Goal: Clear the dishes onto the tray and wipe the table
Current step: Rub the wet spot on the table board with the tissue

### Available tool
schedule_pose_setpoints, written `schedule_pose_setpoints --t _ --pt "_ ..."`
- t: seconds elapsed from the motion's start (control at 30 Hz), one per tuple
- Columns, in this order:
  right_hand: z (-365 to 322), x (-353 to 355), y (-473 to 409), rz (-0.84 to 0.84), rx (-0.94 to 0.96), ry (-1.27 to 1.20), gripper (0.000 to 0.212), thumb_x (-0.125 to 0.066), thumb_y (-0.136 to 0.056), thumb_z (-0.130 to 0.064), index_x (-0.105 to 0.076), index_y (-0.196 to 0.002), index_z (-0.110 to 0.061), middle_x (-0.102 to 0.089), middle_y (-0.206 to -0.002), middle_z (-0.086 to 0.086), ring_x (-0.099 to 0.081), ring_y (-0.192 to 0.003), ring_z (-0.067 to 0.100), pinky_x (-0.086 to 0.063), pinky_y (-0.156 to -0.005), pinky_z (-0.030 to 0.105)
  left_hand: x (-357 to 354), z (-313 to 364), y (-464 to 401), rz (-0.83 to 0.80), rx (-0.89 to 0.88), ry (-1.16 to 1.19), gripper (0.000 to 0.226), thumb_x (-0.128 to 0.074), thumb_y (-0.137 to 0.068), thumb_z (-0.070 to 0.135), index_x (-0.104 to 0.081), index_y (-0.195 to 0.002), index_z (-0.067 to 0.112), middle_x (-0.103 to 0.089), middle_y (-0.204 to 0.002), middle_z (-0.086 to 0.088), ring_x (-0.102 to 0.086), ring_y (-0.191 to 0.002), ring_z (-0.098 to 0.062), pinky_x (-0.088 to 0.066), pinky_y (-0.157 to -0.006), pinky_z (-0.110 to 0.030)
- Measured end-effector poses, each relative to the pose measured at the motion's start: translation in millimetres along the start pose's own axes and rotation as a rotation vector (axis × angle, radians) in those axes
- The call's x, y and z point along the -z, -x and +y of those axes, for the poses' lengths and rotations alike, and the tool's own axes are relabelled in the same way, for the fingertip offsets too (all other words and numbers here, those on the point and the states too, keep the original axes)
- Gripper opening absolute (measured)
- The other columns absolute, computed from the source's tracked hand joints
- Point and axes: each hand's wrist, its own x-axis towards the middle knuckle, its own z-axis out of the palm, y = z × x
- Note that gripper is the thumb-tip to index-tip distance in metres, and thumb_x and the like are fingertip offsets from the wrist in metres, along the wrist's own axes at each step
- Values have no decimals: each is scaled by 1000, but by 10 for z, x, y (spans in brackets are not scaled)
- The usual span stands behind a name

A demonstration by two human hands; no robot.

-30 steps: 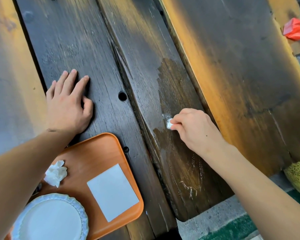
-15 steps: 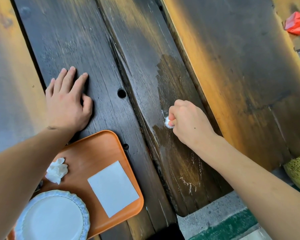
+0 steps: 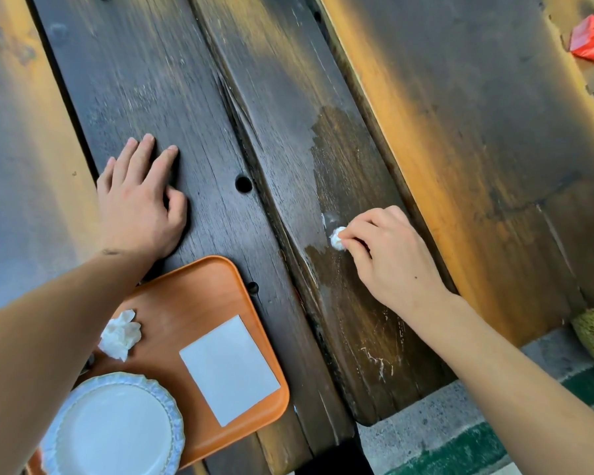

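The right hand (image 3: 391, 258) pinches a small white wad of tissue (image 3: 337, 238) between thumb and fingers (image 3: 360, 231), curled tight around it, and presses it onto the dark wooden surface (image 3: 288, 97) at the left rim of a wet patch (image 3: 350, 186) on the middle plank. The left hand (image 3: 138, 204) lies flat and empty, fingers spread, on the neighbouring plank just beyond the far edge of the orange tray (image 3: 192, 303).

The clearing looks done: the tray at the near edge carries a white plate (image 3: 114, 426), a crumpled napkin (image 3: 119, 334) and a flat white sheet (image 3: 228, 368). What remains, in my judgement, is the wiping.

The wad is tiny against the size of the damp area, so short overlapping strokes along the grain should serve better than circles. Pale streaks (image 3: 378, 365) nearer the near edge suggest the tissue sheds; light pressure and turning to a fresh side should limit that. Working from the patch's rim inward avoids pushing liquid into the crack (image 3: 240, 108) between planks. The braced left hand steadies the body.
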Motion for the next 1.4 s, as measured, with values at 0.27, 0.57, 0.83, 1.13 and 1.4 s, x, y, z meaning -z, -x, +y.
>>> schedule_pose_setpoints --t 0.27,0.57,0.83,1.13,1.4 --pt "48 231 -158 -71 -173 -318 8 -67 -85 -18 -66 -87 -26 -61 -78 -15 -56 -80 5 -38 -64 12 -9 -7 -7 20 -8 3 60 -42 -87 25 -55 -145 16 -45 -158 -14 -35 -151 -33 -22 -122 -48" --pt "19 155 -253 -244 -186 -100 23 -65 -88 -48 -67 -99 -29 -56 -94 -14 -54 -81 3 -52 -76 29 -11 -6 -4 24 -12 1 59 -44 -87 24 -55 -145 16 -45 -158 -14 -36 -150 -33 -23 -122 -49" --pt "-43 247 -219 -196 -110 -71 12 -65 -88 -40 -63 -88 -28 -57 -87 -13 -56 -77 7 -48 -66 25 -19 -16 -9 24 -11 -2 60 -42 -87 25 -55 -145 16 -45 -158 -14 -37 -150 -33 -23 -122 -48" --pt "180 310 -636 20 -145 -419 13 -73 -84 -13 -66 -94 -19 -68 -93 -12 -63 -83 3 -54 -73 19 -10 -17 -5 9 -6 -16 60 -42 -87 26 -55 -145 17 -45 -159 -13 -36 -150 -32 -23 -122 -48" --pt "196 -28 -783 121 133 -233 22 -69 -90 -18 -76 -111 -21 -70 -111 -7 -61 -105 11 -50 -96 34 -20 -18 -14 16 -7 -8 60 -42 -86 25 -55 -145 16 -45 -158 -14 -36 -150 -32 -24 -121 -48"
